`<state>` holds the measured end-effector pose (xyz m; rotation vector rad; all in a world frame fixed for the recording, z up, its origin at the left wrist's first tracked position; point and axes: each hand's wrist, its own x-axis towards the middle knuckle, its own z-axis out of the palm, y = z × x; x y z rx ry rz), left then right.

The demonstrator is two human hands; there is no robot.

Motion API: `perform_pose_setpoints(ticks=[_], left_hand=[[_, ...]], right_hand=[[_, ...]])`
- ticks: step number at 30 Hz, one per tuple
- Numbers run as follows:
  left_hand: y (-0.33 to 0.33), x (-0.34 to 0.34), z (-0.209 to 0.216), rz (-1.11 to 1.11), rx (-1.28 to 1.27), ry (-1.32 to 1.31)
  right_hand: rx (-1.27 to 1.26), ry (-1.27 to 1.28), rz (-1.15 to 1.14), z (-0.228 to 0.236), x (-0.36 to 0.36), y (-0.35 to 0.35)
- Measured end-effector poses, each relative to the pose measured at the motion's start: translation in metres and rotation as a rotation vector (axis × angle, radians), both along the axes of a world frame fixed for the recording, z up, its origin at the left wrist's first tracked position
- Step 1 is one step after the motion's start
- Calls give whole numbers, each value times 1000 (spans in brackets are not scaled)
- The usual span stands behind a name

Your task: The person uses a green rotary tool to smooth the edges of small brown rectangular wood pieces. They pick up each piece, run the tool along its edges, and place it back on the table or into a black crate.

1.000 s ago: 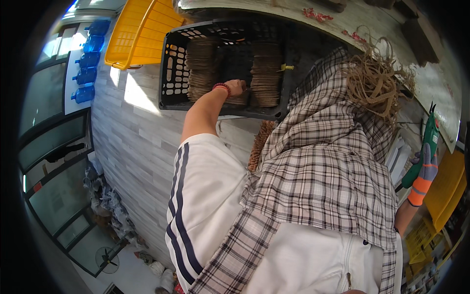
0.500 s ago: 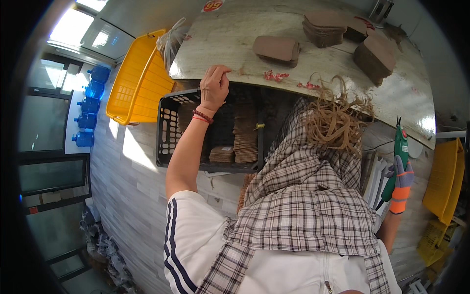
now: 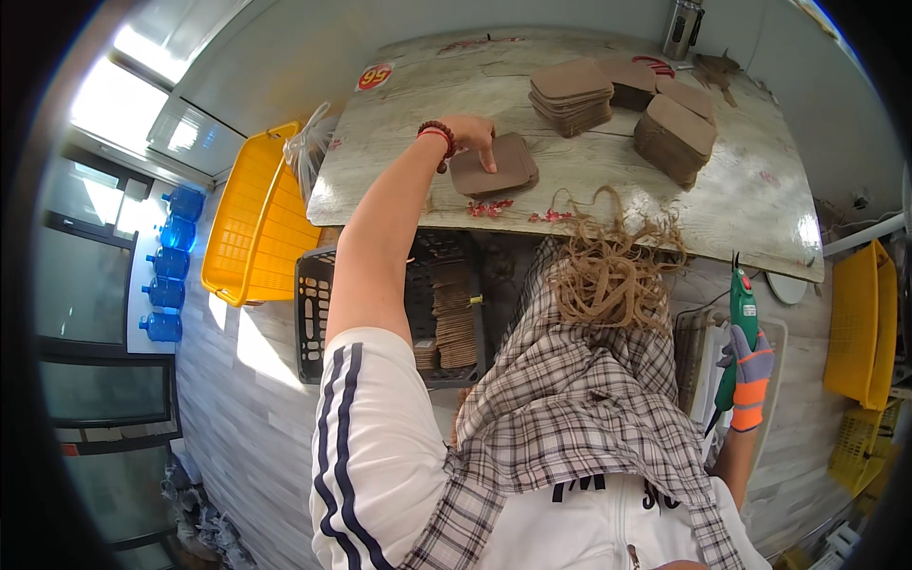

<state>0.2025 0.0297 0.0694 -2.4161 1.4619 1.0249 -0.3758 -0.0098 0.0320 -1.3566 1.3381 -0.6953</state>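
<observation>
My bare left hand, with beaded and red bracelets at the wrist, reaches over the table to a small stack of brown rounded pieces. Its thumb presses on their top, while the other fingers curl in at the far left edge, partly hidden. At the right, below the table edge, my right hand in a grey and orange glove grips green electric scissors, their thin dark tips pointing up. Tangled brown strips lie over my plaid-covered lap and against the table's front edge.
More stacks of brown pieces stand farther back on the table. A black crate with piled pieces sits below its left front. Yellow baskets are at left and right. A metal flask stands at the back.
My left hand has moved from above the crate at the table's front edge up onto the small stack. The view has shifted; my right hand still holds the electric scissors.
</observation>
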Motion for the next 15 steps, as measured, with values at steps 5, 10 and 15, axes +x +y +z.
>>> perform_pose_setpoints(ticks=[5,10,15], left_hand=[[32,7,-17,116,-210,212],[54,-72,26,44,-614,-204],[49,-99,0,103,-810,-298]], right_hand=[[-38,56,101,-10,5,-5],[-123,96,189,2,37,-12],[-93,-12,285,24,118,-30]])
